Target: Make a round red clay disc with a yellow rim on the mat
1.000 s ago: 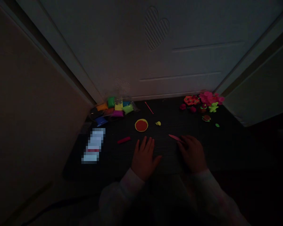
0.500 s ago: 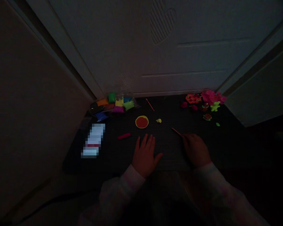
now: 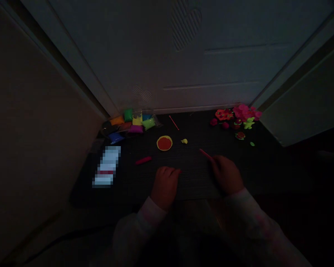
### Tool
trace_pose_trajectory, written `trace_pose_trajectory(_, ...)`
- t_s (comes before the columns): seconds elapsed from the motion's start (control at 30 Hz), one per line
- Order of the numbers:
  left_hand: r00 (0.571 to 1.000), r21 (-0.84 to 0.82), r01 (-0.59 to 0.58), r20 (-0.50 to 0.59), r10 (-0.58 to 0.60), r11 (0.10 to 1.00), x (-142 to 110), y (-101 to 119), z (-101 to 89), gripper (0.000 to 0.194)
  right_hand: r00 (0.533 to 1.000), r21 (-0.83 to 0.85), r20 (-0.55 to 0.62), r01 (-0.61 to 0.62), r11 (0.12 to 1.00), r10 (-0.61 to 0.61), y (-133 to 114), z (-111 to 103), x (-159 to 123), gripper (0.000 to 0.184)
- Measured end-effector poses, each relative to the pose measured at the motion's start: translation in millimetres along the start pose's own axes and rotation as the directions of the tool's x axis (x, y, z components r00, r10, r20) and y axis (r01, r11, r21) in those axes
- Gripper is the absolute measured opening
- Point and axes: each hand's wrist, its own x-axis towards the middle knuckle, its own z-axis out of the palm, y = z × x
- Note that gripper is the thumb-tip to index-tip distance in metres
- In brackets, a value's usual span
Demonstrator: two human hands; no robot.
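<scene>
My left hand (image 3: 164, 187) is closed, fingers curled, low over the dark table. A small reddish bit shows at its fingertips, too dim to make out. My right hand (image 3: 226, 174) is wrapped round a thin pink stick tool (image 3: 206, 154), its tip pointing up and left. Beyond my left hand lies a round flat piece of clay (image 3: 164, 143), red with a yellow rim. To its right sits a small yellow lump of clay (image 3: 184, 141). A dark pink clay roll (image 3: 143, 160) rests up and left of my left hand.
Bags of coloured clay (image 3: 136, 124) lie at the back left, above a blurred bright phone-like screen (image 3: 106, 167). Small clay figures (image 3: 245, 113) cluster at the back right. Another pink stick (image 3: 174, 122) lies near the white door (image 3: 144, 55) behind the table (image 3: 122, 193).
My left hand has gone from lying flat with fingers spread to curled closed. My right hand keeps hold of the stick tool. The whole view has shifted slightly.
</scene>
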Motion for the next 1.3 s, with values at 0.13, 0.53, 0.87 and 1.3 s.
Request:
trace_pose_trajectory(0.13,0.994,-0.114,0.054,-0.092,-0.065,0.992,4,-4,8.6,0.013,0.999,0.028,-0.025,-0.044,0.999,0.045,-10,-4,-6,0.027)
trace_pose_trajectory(0.53,0.990,-0.162,0.081,-0.102,-0.099,0.983,3,-7,12.2,0.009,0.944,0.157,0.141,0.275,0.949,-0.297,-68,5,-29,0.024)
trace_pose_trajectory(0.87,0.988,-0.212,0.110,-0.085,-0.131,0.971,3,-5,9.5,0.008,0.933,0.102,0.174,0.302,0.948,-0.316,-66,3,-29,0.026)
trace_pose_trajectory(1.3,0.986,-0.125,0.130,-0.085,-0.142,0.983,1,-7,1.8,0.029,0.920,0.031,0.202,0.337,0.941,-0.336,-68,3,-27,0.025)
